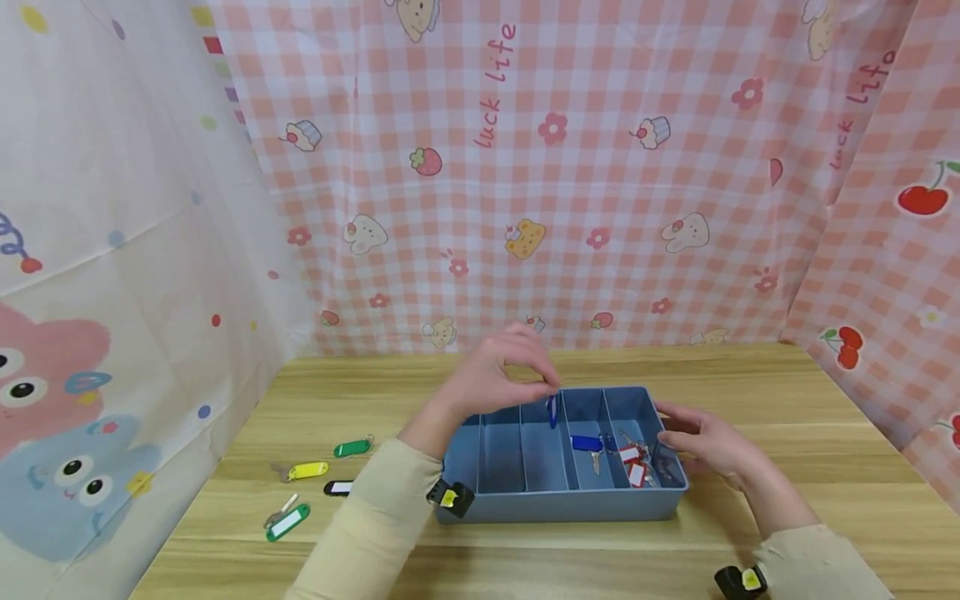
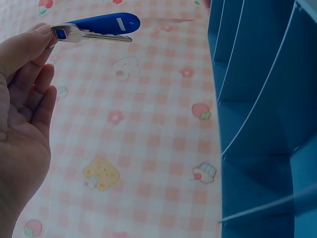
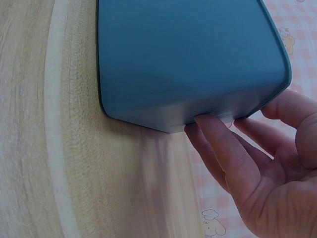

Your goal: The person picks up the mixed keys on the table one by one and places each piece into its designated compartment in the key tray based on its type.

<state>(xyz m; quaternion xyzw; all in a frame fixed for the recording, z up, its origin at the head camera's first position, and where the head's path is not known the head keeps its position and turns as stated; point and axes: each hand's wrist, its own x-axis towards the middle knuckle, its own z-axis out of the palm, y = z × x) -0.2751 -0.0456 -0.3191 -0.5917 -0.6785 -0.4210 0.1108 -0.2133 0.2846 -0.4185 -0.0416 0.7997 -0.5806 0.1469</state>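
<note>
My left hand (image 1: 498,371) pinches a blue-tagged key (image 2: 106,36) between thumb and fingertips, above the compartment box (image 1: 562,507). Its blue tag (image 1: 552,411) hangs over the middle compartment in the head view. My right hand (image 1: 708,440) holds the box's right end, thumb at the rim and fingers (image 3: 225,148) against the outer wall. Another key with a blue tag (image 1: 586,443) lies in the compartment second from the right. Red-tagged keys (image 1: 636,475) fill part of the rightmost one. My left forearm and hand hide some of the box's left side.
On the wooden table (image 1: 247,467) left of the box lie a green key tag (image 1: 352,448), a yellow one (image 1: 307,471), a black one (image 1: 337,487) partly behind the sleeve, and another green one (image 1: 288,522). A checked cloth (image 1: 555,200) hangs behind the table.
</note>
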